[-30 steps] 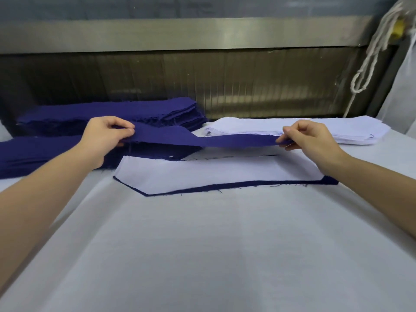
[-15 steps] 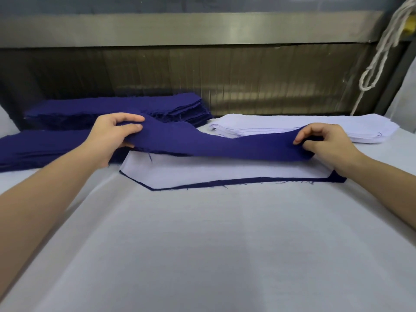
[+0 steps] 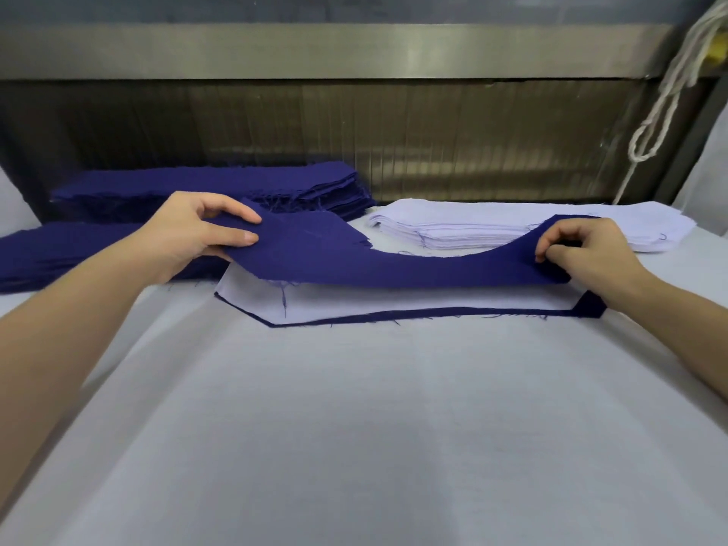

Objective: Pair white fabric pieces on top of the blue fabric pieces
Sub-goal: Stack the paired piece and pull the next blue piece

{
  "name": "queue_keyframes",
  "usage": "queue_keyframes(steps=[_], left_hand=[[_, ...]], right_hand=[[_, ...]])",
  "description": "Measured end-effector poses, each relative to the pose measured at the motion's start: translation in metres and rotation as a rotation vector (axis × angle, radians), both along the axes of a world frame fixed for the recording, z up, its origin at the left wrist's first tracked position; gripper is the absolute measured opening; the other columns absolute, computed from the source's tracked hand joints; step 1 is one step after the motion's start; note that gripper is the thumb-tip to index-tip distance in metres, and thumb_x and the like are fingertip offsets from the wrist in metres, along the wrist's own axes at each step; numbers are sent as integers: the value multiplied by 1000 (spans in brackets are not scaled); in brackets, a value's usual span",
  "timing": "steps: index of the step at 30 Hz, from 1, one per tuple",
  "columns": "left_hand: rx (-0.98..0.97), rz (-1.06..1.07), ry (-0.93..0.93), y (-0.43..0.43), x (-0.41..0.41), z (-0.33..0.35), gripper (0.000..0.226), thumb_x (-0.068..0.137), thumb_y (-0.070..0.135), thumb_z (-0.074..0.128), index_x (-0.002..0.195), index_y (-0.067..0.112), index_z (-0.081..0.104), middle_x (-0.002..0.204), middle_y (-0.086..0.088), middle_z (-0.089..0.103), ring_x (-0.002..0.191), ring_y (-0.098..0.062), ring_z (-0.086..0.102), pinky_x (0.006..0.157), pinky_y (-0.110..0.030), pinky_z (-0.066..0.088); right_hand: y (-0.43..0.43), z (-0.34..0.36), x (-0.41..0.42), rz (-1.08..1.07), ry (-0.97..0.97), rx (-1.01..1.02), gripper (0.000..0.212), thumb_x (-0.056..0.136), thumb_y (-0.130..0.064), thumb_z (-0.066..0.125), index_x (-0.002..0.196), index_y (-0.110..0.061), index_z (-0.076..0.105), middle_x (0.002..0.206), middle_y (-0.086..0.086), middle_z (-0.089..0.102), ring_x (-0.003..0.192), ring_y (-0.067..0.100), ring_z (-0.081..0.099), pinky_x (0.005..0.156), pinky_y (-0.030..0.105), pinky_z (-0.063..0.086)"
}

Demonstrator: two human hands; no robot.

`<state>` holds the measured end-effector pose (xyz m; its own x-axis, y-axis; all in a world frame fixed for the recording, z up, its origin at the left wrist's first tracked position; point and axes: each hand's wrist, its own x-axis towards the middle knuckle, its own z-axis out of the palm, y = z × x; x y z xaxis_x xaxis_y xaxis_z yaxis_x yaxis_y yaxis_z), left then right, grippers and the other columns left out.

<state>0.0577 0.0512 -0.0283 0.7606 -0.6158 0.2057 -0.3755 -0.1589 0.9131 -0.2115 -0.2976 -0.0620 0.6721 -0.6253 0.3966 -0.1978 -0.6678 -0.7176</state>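
A long blue fabric piece (image 3: 394, 266) hangs between my hands, sagging in the middle just above the table. My left hand (image 3: 189, 234) pinches its left end and my right hand (image 3: 583, 254) grips its right end. Under it lies a white fabric piece (image 3: 354, 305) on top of another blue piece (image 3: 433, 314), whose edge shows as a dark border along the front. A stack of white pieces (image 3: 512, 226) sits behind on the right. Blue stacks sit behind at the left (image 3: 220, 187) and far left (image 3: 59, 254).
The work surface is a white cloth-covered table (image 3: 374, 427). A metal machine housing (image 3: 354, 53) with a dark slatted opening runs along the back. A white cord (image 3: 662, 100) hangs at the upper right.
Both hands have brought the blue piece toward me and lower, over the paired pieces. It was stretched nearly edge-on before; now its face lies flatter and covers more of the white piece.
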Motion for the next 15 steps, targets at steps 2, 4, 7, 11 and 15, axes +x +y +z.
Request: queue_keyframes(steps=[2, 4, 7, 11, 15], left_hand=[[49, -48, 9, 4, 1, 3, 21, 69, 0, 70, 77, 19, 74, 84, 1, 73, 80, -16, 71, 57, -21, 56], [104, -83, -14, 7, 1, 5, 20, 68, 0, 70, 73, 19, 74, 80, 3, 73, 78, -16, 71, 56, -21, 55], [186, -101, -58, 7, -2, 4, 22, 72, -2, 71, 74, 20, 73, 80, 7, 72, 76, -12, 70, 52, -21, 54], [346, -89, -153, 2, -6, 2, 17, 74, 5, 75, 81, 21, 71, 93, 9, 66, 64, -2, 65, 41, -19, 46], [436, -71, -245, -1, -7, 1, 20, 74, 12, 77, 86, 26, 70, 103, 12, 59, 55, 3, 60, 36, -18, 40]], right_hand=[[-2, 1, -2, -1, 15, -4, 33, 78, 12, 49, 60, -13, 60, 51, -9, 59, 55, 14, 46, 44, 7, 35], [-2, 2, -5, 11, 38, -11, 33, 78, 13, 48, 59, -11, 60, 50, -9, 59, 54, 11, 48, 45, 5, 36], [-3, 4, -9, 65, 113, -29, 34, 79, 15, 48, 60, -11, 61, 62, 3, 61, 54, 4, 53, 48, 3, 38], [-9, 5, -12, 81, 262, -56, 32, 79, 11, 57, 66, -17, 66, 76, 2, 67, 75, 18, 57, 60, 4, 40], [-12, 6, -12, 58, 281, -63, 27, 80, 4, 65, 70, -21, 67, 80, 0, 68, 81, 20, 58, 62, 3, 40]])
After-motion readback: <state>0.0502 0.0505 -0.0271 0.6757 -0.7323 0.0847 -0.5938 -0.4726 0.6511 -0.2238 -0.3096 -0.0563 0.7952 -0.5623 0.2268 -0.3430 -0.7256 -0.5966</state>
